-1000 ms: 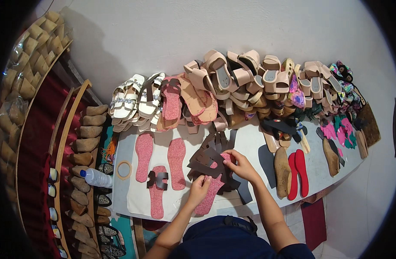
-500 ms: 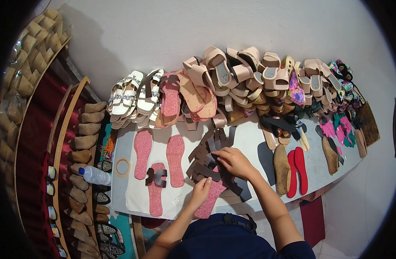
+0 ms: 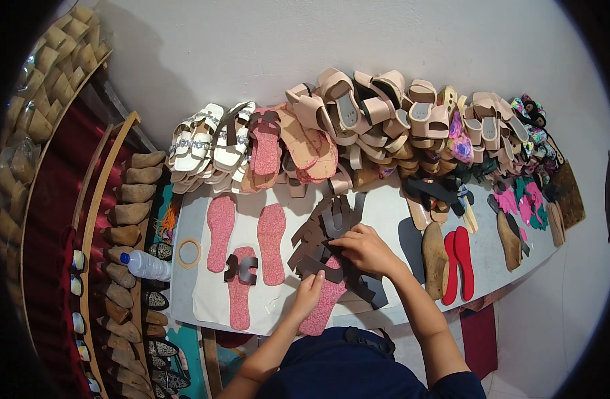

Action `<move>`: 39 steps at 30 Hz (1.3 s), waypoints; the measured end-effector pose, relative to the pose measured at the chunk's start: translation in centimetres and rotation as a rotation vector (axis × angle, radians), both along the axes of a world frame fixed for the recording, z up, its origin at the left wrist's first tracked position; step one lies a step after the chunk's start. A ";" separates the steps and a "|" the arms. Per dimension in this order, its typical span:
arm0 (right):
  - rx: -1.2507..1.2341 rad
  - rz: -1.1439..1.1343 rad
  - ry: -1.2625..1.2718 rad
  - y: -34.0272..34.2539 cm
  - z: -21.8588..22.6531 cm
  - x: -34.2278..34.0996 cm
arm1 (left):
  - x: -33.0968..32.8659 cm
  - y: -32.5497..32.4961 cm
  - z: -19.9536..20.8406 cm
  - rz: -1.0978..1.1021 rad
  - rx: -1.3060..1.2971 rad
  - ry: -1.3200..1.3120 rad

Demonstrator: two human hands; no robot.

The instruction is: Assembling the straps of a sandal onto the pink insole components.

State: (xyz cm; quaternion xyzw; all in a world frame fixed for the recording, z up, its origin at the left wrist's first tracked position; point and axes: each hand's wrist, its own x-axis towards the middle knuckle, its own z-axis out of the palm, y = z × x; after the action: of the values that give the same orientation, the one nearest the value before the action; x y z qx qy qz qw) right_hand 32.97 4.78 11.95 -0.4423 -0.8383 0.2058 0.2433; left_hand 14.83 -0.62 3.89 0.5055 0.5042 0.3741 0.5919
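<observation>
At the near edge of a heap of dark-brown strap pieces (image 3: 309, 233), the left hand (image 3: 308, 292) has its grip closed on a curved dark-brown strap (image 3: 310, 264) over a speckled pink foot-shaped insole (image 3: 325, 309). On the heap, the right hand (image 3: 368, 250) bunches its fingertips; whether they pinch a piece, I cannot tell. Three matching insoles (image 3: 272, 246) lie left of the heap.

A dark-brown strap (image 3: 323, 268) crosses a pink speckled insole (image 3: 325, 307) near its far end.

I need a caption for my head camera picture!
Left hand and right hand handle dark straps by a pink sole.
</observation>
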 end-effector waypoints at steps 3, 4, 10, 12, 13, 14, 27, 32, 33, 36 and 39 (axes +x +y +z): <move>0.034 0.014 -0.051 -0.1 0.3 0.3 | 0.1 0.0 0.0 -0.011 -0.010 0.010; 0.044 0.039 -0.084 -0.1 0.4 0.4 | 0.1 0.0 -0.1 -0.001 -0.016 0.000; 0.038 0.059 -0.122 0.1 0.5 0.4 | 0.1 0.2 -0.1 0.053 -0.040 0.000; 0.052 0.053 -0.106 0.2 0.3 0.2 | 0.3 0.2 0.2 0.053 -0.051 0.009; 0.065 0.048 -0.089 0.3 0.3 0.1 | 0.3 0.2 0.3 0.052 -0.063 0.018; 0.066 0.049 -0.090 0.3 0.3 0.1 | 0.3 0.3 0.6 0.054 -0.062 0.018; 0.104 0.006 -0.044 0.4 0.6 -0.4 | 0.2 0.0 -0.4 0.046 0.075 0.063; 0.279 0.021 -0.117 0.2 0.4 -1.1 | 0.1 -0.1 -1.0 0.010 0.134 0.102; 0.336 0.039 -0.139 0.2 0.1 -1.2 | 0.2 0.0 -0.2 0.001 0.157 0.132; 0.401 0.034 -0.188 0.3 -1.1 -1.6 | 0.4 0.0 1.0 -0.003 0.215 0.194; 0.431 -0.012 -0.233 0.3 -2.0 -1.9 | 0.5 0.1 1.0 0.003 0.276 0.245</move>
State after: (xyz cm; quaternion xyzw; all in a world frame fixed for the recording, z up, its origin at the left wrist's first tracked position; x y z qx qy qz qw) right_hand 31.07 5.06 9.91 -0.4059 -0.8827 -0.0317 0.2348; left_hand 15.33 -0.57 4.88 0.6231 0.5169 0.3764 0.4505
